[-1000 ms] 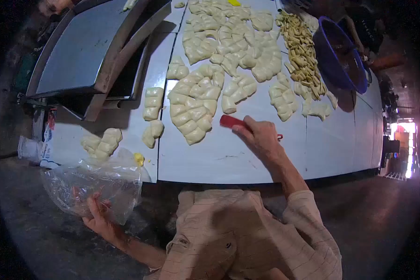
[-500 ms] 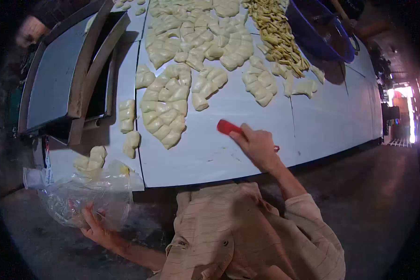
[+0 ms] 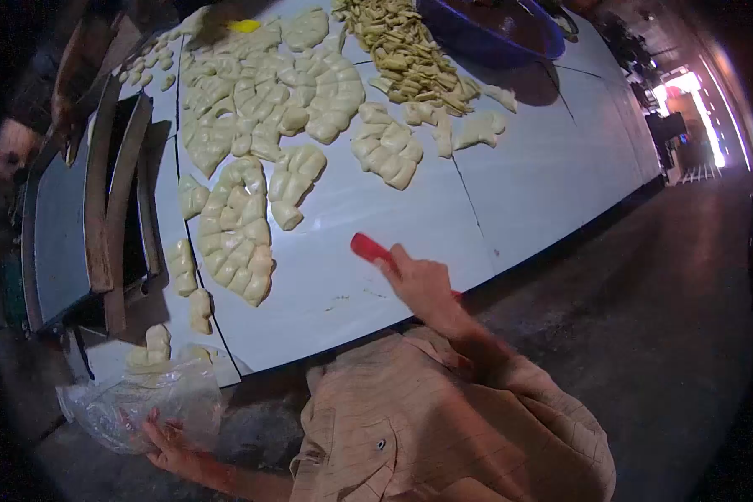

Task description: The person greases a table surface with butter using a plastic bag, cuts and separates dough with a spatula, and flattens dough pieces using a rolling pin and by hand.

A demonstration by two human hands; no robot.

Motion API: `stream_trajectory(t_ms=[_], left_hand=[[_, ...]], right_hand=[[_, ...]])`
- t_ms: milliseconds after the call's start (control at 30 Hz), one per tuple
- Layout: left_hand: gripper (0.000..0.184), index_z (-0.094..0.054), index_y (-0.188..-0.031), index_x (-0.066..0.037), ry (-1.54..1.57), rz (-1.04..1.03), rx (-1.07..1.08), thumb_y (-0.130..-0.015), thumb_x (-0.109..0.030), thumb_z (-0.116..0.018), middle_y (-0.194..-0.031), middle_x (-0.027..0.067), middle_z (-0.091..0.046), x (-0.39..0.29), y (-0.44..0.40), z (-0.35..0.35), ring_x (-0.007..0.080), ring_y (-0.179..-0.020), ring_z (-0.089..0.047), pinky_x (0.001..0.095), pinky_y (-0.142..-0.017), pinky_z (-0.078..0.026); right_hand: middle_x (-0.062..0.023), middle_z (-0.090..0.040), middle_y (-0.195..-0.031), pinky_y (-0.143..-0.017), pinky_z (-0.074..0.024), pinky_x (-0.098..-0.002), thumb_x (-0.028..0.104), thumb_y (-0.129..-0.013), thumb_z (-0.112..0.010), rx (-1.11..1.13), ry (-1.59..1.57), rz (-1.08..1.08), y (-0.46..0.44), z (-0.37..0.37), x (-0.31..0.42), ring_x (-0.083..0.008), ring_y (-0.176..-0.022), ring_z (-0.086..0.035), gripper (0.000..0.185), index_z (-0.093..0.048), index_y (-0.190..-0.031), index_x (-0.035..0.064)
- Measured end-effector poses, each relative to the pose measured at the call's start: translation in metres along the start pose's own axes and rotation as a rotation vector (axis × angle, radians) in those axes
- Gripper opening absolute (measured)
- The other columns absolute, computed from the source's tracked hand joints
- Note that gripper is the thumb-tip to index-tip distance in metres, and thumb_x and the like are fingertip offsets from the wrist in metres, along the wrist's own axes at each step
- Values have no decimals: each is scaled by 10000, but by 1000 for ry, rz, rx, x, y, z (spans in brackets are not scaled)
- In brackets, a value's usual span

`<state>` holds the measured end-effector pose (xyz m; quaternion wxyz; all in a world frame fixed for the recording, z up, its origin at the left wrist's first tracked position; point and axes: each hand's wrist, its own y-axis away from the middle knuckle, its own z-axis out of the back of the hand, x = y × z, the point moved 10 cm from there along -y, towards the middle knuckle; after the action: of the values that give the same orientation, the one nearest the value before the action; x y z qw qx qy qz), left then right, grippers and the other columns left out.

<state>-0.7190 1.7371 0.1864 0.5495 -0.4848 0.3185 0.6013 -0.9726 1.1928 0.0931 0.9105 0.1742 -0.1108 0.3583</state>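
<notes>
My right hand (image 3: 425, 289) is closed round a red tool (image 3: 371, 250) above the near part of the white table. Its rounded red end sticks out to the left of my fingers, and a bit of red shows on the other side; I cannot make out a blade. At the lower left, my left hand (image 3: 169, 445) grips a clear plastic bag (image 3: 155, 402) that hangs over the table's front edge. Pieces of pale segmented dough (image 3: 151, 346) lie just behind the bag. A larger dough slab (image 3: 236, 234) rests left of my right hand.
More dough slabs (image 3: 276, 88) cover the far part of the white table (image 3: 527, 192). Beside them lies a heap of yellowish strips (image 3: 406, 54), with a blue basin (image 3: 494, 33) to its right. Metal trays (image 3: 63, 226) lean at the left. A yellow item (image 3: 244, 26) sits at the back.
The view has turned, so the table appears shifted left and tilted. My right hand still holds the red tool above the table, and my left hand stays at the bag.
</notes>
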Motion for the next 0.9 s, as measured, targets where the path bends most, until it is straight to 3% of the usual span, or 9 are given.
stream_trajectory(t_ms=[133,267,367,433,500,633,767,867,900], left_hand=[[491,-516,-1388,-50,50,-22,13,-978,-310,-592,-1089,96,-660,-73,14,-44,140,-770,-507,294,-685,-414],[494,-524,-1369,-28,49,1,-34,-969,-306,-606,-1052,89,-663,-75,10,-30,133,-780,-518,291,-666,-401],[472,-547,-1342,-39,-1,36,-3,-963,-313,-607,-1040,93,-659,-65,5,-35,140,-761,-535,290,-666,-408],[431,-587,-1288,-43,-35,-9,27,-960,-321,-606,-1037,95,-657,-63,3,-36,147,-744,-542,293,-663,-417],[379,-651,-1197,-44,-93,-112,69,-957,-334,-605,-1038,96,-655,-71,3,-28,157,-721,-544,299,-659,-428],[336,-699,-1070,-30,-23,-49,-51,-930,-325,-620,-1030,94,-654,-73,5,-12,166,-716,-552,318,-647,-449],[382,-678,-1097,-9,-90,-70,-51,-920,-343,-630,-1040,96,-650,-72,15,-16,175,-717,-558,326,-636,-464],[342,-620,-1186,-29,-5,-19,0,-936,-261,-641,-1040,97,-665,-59,9,-12,158,-807,-589,318,-598,-438],[338,-594,-1228,-42,17,26,20,-944,-217,-646,-1037,96,-674,-53,7,-7,146,-852,-603,314,-580,-424]], right_hand=[[-177,-632,-627,-549,-505,-561,448,-996,-477,-142,-4,-136,-7,24,-39,-417,-602,-654,335,-520,-985,115],[-193,-632,-631,-517,-498,-542,430,-1014,-445,-333,-11,-332,-23,76,-103,-422,-591,-647,363,-545,-980,83],[-179,-667,-750,-594,-519,-552,403,-993,-471,44,6,-25,-8,-2,0,-416,-660,-666,301,-536,-1030,111],[-160,-666,-715,-582,-520,-539,383,-993,-472,90,-7,93,-13,10,45,-404,-625,-664,268,-542,-1022,126],[-170,-666,-701,-602,-521,-542,369,-1003,-456,-143,-79,-76,-54,42,4,-406,-646,-671,280,-548,-1002,104],[-195,-655,-676,-552,-512,-538,324,-1012,-459,-291,-110,68,-104,69,-3,-408,-606,-659,281,-531,-975,55],[-184,-632,-660,-593,-515,-548,363,-1013,-437,114,-36,406,-30,-8,87,-428,-658,-660,299,-502,-980,74],[-190,-634,-666,-589,-507,-552,369,-1016,-425,127,-106,418,-23,-15,72,-444,-642,-648,300,-501,-1001,79],[-172,-625,-644,-571,-488,-514,396,-995,-501,-26,-110,237,-35,17,43,-403,-637,-643,290,-535,-1021,109]])
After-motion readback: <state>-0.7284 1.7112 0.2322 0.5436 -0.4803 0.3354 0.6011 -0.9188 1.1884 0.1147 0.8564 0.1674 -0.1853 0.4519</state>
